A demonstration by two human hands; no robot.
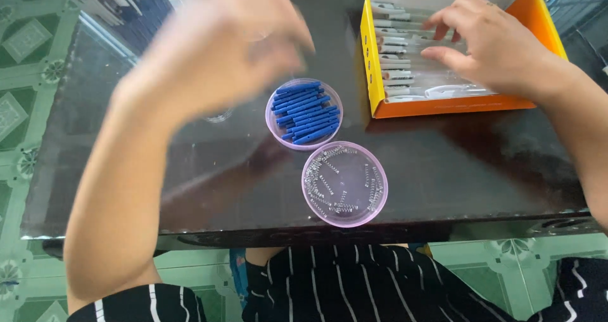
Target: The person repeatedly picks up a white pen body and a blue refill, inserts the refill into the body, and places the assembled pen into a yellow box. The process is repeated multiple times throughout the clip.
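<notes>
Hands [487, 46] over orange box [456, 105] edge

Home (green patterned floor tiles [25, 50]), glass-topped table [443, 170].

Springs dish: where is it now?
Head view: the springs dish sits near the table's front edge, just right of and nearer than the dish of blue rods.

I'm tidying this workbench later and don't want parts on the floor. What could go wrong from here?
1. The dish of small springs sits close to the table's front edge; a brush from an arm could tip it off.
2. The left hand is blurred with motion, raised near the dish of blue pieces, and might knock it.
3. The right hand reaching into the orange box may push it.
</notes>
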